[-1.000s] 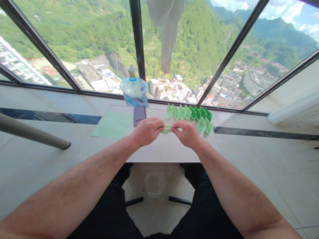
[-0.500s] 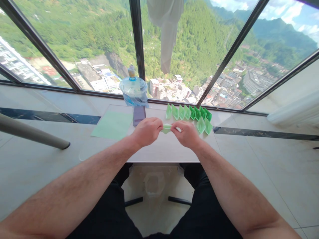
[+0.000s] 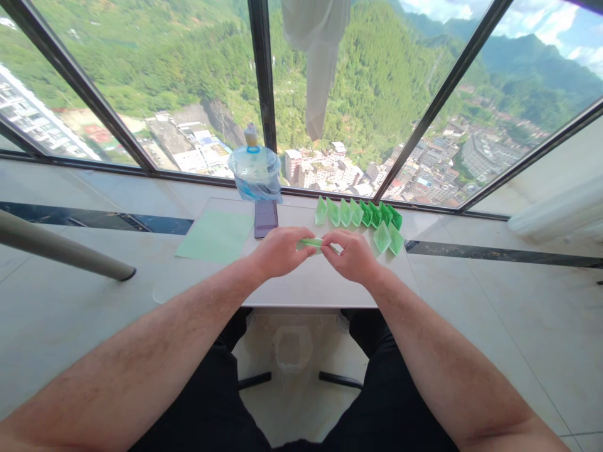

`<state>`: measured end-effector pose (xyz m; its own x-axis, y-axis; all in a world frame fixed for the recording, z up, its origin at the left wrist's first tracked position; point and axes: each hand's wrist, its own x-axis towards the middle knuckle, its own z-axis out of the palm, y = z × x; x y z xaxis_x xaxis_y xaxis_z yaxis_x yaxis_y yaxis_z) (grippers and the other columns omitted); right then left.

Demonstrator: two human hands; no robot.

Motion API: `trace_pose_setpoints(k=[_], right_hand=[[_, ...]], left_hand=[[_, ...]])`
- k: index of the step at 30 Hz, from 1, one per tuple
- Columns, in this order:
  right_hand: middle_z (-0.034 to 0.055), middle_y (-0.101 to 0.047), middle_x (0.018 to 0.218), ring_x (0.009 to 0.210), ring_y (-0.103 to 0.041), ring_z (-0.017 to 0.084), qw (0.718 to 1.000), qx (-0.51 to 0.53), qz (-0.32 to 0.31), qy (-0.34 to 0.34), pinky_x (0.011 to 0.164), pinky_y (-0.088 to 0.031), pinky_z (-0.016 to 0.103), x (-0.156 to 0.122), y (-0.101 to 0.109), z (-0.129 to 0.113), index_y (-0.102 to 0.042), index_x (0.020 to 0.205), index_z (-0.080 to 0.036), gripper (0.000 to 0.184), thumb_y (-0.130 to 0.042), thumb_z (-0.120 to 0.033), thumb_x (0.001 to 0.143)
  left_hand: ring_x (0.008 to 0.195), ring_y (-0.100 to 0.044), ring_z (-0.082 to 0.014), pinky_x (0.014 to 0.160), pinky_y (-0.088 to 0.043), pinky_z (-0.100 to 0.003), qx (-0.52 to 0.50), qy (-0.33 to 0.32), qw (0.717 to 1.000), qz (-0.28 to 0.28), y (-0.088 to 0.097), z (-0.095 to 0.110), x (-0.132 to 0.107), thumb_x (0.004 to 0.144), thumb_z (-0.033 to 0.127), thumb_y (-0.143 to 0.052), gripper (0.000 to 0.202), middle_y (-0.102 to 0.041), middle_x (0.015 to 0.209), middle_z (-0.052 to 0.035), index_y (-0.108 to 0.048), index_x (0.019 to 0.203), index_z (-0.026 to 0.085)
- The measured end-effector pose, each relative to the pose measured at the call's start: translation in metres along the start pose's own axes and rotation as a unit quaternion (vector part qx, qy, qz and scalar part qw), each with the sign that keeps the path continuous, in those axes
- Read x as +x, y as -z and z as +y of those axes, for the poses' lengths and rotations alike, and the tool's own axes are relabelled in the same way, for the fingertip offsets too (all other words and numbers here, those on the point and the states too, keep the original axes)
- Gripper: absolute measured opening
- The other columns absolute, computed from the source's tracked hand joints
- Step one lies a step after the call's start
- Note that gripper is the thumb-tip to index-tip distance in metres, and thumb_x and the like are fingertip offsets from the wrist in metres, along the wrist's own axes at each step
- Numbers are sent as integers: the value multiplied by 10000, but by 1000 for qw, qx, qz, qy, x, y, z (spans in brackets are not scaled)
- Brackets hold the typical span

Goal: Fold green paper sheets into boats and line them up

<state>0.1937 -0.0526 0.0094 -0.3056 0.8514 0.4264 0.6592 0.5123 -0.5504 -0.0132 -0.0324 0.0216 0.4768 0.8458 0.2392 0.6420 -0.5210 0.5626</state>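
A small piece of folded light-green paper (image 3: 311, 242) is held above the middle of the white table (image 3: 301, 285). My left hand (image 3: 284, 251) pinches its left end between thumb and fingers. At the right end, my right hand (image 3: 347, 252) grips it with closed fingertips. Both hands cover much of the paper, so its full shape is hidden. Several folded green paper pieces (image 3: 345, 213), pale to darker green, stand in a row beyond my right hand, with two pale ones (image 3: 389, 238) in front of the row. Left of my hands lies a flat light-green sheet (image 3: 217, 235).
A phone (image 3: 266, 218) lies beside the sheet, near the table's far edge. Behind it stands a large clear water bottle (image 3: 255, 171) against the window. A grey pole (image 3: 66, 245) slants in from the left. My legs are under the table's near edge.
My hands have come closer together on the folded paper, and its lower pointed part is now covered. The view has shifted slightly; the other things stay in place.
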Motion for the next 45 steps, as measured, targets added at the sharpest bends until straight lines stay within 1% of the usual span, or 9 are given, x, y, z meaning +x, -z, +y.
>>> trace_pose_setpoints(k=[2,7,12,20,23,26,30,35,45], right_hand=[[37,-745,974,856,-670,185,1000,9,-3,-3,786,-482,291,0,-2,-1,-685,840,-222,45,-641,-228,847],[35,-757,1004,863,-674,191,997,42,-50,-43,788,-487,298,2,-2,-3,-699,1079,-237,222,-664,-304,870],[2,-743,817,687,-604,155,996,26,-49,-77,693,-437,279,1,1,-2,-754,987,-243,165,-649,-303,874],[11,-727,819,704,-582,144,992,56,-57,-95,665,-414,261,1,-5,-7,-743,964,-208,218,-674,-379,847],[-2,-695,745,658,-550,131,990,57,-52,-115,631,-393,258,1,-5,-7,-734,892,-199,176,-664,-353,842],[-4,-693,758,653,-540,127,988,79,-43,-128,624,-391,258,1,-5,-6,-736,916,-197,188,-672,-350,828],[-8,-682,715,631,-524,125,982,95,-43,-156,607,-379,256,3,-3,-5,-746,893,-192,217,-678,-385,821],[-19,-653,637,574,-469,107,977,118,-37,-176,570,-347,246,7,0,-6,-725,766,-182,161,-659,-322,812],[-26,-596,558,525,-437,99,970,136,-30,-199,520,-322,239,8,-1,-8,-728,729,-172,206,-660,-352,801]], left_hand=[[866,-697,-213,818,-475,-301,-6,-7,1000,-4,-2,-1,1,873,424,-632,274,-765,1010,-33,-719,1037,223],[841,-683,-200,759,-451,-280,-11,-31,999,-11,-4,-5,2,890,438,-607,284,-762,958,-30,-738,1031,230],[759,-660,-179,695,-425,-260,-33,-1,999,-15,-3,-4,0,837,437,-660,282,-752,850,-8,-736,1002,220],[650,-578,-145,636,-399,-249,-85,54,995,8,-1,-5,0,803,434,-678,264,-703,695,9,-757,872,191],[647,-563,-139,627,-403,-243,-125,68,990,-1,0,-5,0,792,432,-681,275,-703,702,10,-770,881,188],[655,-551,-137,622,-401,-242,-148,75,986,2,1,-4,1,797,418,-667,275,-701,711,7,-779,891,185],[569,-457,-113,558,-358,-241,-172,98,980,17,0,-2,1,774,399,-680,257,-599,585,27,-781,846,173],[497,-348,-89,492,-288,-241,-219,133,966,31,-2,-1,3,741,388,-702,263,-471,503,57,-775,847,160],[483,-407,-90,483,-304,-241,-269,175,946,52,-4,-2,3,708,391,-734,257,-543,506,38,-766,783,147]])
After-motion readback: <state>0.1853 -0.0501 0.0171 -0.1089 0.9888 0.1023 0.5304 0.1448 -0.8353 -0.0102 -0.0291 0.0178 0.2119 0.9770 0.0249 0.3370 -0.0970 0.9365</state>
